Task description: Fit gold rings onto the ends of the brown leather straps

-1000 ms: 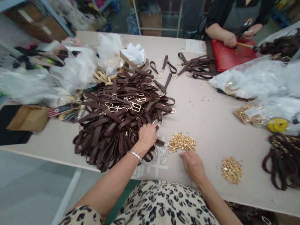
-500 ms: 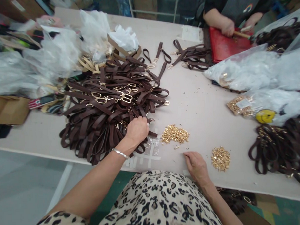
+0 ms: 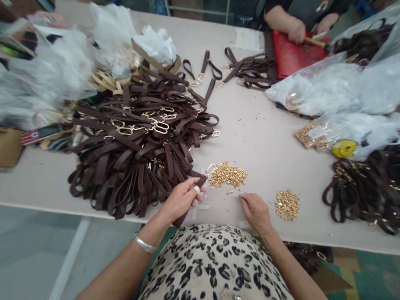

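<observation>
My left hand is closed on a dark brown leather wrist strap, whose gold clasp points away from me. It is at the near right edge of a large heap of similar brown straps with gold hardware. My right hand rests low over the table, thumb and fingers pinched together; whatever they may hold is too small to make out. Ahead of it lies a pile of small gold metal fittings, and to its right is a second, smaller gold pile.
Plastic bags crowd the back left. More bags and brown straps line the right side. Across the table, a person's hands work with a wooden-handled tool over a red pad.
My left hand has drawn back from the heap toward me, bringing out a strap whose gold clasp now shows. My right hand stays pinched in nearly the same place; the view has shifted slightly.
</observation>
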Tool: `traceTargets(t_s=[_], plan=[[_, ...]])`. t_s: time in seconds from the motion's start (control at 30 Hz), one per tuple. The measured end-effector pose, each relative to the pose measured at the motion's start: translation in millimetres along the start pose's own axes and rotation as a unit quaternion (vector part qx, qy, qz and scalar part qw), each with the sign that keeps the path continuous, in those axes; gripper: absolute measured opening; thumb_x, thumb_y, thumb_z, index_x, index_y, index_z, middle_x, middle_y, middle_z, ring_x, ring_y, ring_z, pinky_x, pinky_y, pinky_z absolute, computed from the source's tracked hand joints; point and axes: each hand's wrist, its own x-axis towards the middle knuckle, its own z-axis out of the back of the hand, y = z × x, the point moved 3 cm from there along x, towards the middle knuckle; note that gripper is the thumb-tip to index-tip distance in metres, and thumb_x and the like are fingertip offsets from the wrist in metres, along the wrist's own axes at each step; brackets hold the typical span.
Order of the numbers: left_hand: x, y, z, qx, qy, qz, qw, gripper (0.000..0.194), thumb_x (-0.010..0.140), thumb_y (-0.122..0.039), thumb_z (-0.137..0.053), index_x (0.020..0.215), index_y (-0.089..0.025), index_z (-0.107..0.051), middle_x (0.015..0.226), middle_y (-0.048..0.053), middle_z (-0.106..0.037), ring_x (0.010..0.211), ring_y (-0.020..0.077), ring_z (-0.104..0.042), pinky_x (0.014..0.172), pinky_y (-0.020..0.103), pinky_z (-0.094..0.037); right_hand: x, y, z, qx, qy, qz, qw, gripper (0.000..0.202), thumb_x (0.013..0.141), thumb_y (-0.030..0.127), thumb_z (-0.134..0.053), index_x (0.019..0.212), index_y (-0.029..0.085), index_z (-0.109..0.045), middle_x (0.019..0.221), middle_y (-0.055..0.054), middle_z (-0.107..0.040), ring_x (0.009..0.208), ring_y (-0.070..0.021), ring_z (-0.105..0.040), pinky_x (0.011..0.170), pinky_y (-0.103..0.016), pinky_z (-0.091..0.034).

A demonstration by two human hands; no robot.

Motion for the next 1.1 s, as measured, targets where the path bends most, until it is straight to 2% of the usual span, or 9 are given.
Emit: traceTargets(t_s=[0.23,0.37,0.57,0.67,0.77,0.83,0.93,1.03,1.1], plan=[[-3.2,8.7,-15.3,-0.041,0.004,0.008,0.999,0.031,0.083,-0.021,-0.047,0.112,-0.018,-0.058,0.100,0.006,-0.068,0.069,0.0118,-0.063,0.054,0.020,-0.044,14.4,27.1,-23.3,-0.006,0.030,-0.021,0.999,0.021,0.095,0.029,-0.048,0.104,0.019,-0.063,0.092,-0.006,-0.070,0.082,-0.0163,-0.064,0.078,-0.026,-0.048],[-5.3,8.9,-21.1,-0.103,0.012,0.019,0.994,0.033,0.083,-0.021,-0.050,0.114,-0.017,-0.058,0.106,0.009,-0.068,0.075,0.0142,-0.067,0.060,0.023,-0.047,23.7,35.3,-28.8,-0.040,0.047,-0.038,0.997,0.019,0.093,0.027,-0.050,0.094,0.021,-0.068,0.078,-0.006,-0.066,0.072,-0.0176,-0.061,0.068,-0.027,-0.044],[-9.6,4.7,-27.3,-0.182,0.058,0.035,0.981,0.038,0.083,-0.021,-0.054,0.120,-0.017,-0.057,0.116,0.012,-0.066,0.082,0.0165,-0.069,0.058,0.021,-0.045,25.9,35.4,-26.7,-0.028,0.051,-0.063,0.996,0.021,0.092,0.023,-0.049,0.081,0.019,-0.067,0.073,-0.007,-0.062,0.069,-0.0174,-0.057,0.067,-0.028,-0.041],[-10.0,5.7,-28.8,-0.189,0.063,0.047,0.979,0.037,0.083,-0.020,-0.054,0.120,-0.017,-0.057,0.117,0.012,-0.066,0.082,0.0164,-0.069,0.057,0.021,-0.045,24.0,29.7,-20.7,0.027,0.059,-0.065,0.996,0.021,0.092,0.028,-0.050,0.080,0.019,-0.065,0.076,-0.006,-0.064,0.075,-0.0183,-0.060,0.071,-0.029,-0.045],[-9.9,6.0,-31.3,-0.182,0.066,0.038,0.980,0.035,0.084,-0.021,-0.054,0.119,-0.019,-0.058,0.117,0.012,-0.066,0.084,0.0166,-0.069,0.058,0.021,-0.046,25.2,32.4,-4.9,0.110,0.064,-0.091,0.988,0.027,0.094,0.035,-0.044,0.082,0.018,-0.063,0.076,-0.004,-0.066,0.071,-0.0161,-0.062,0.065,-0.027,-0.050],[-10.3,4.7,-33.7,-0.171,0.068,0.027,0.983,0.035,0.086,-0.022,-0.053,0.120,-0.020,-0.057,0.118,0.011,-0.066,0.087,0.0172,-0.069,0.060,0.021,-0.046,28.2,42.3,9.4,0.240,0.065,-0.142,0.958,0.027,0.092,0.039,-0.049,0.083,0.017,-0.063,0.072,-0.002,-0.067,0.066,-0.0154,-0.063,0.062,-0.027,-0.052],[-12.0,0.3,-38.6,-0.153,0.088,-0.001,0.984,0.036,0.088,-0.022,-0.050,0.123,-0.022,-0.056,0.124,0.009,-0.063,0.092,0.0178,-0.068,0.060,0.020,-0.046,34.3,66.1,29.1,0.445,0.048,-0.220,0.867,0.021,0.082,0.038,-0.065,0.085,0.017,-0.066,0.070,-0.002,-0.069,0.065,-0.0151,-0.065,0.066,-0.029,-0.054],[-14.5,-5.0,-42.9,-0.131,0.107,-0.035,0.985,0.039,0.086,-0.018,-0.047,0.123,-0.024,-0.057,0.126,0.005,-0.062,0.092,0.0167,-0.066,0.060,0.020,-0.047,39.5,85.4,38.2,0.535,0.025,-0.257,0.804,0.021,0.075,0.034,-0.074,0.087,0.019,-0.067,0.072,-0.001,-0.071,0.064,-0.0147,-0.067,0.067,-0.031,-0.057],[-15.9,-7.5,-44.5,-0.121,0.107,-0.044,0.986,0.043,0.085,-0.015,-0.046,0.125,-0.026,-0.056,0.124,0.003,-0.063,0.090,0.0158,-0.063,0.061,0.021,-0.047,40.9,90.5,36.4,0.568,0.032,-0.274,0.775,0.023,0.073,0.033,-0.077,0.088,0.018,-0.068,0.072,-0.002,-0.073,0.064,-0.0155,-0.068,0.068,-0.033,-0.058]])
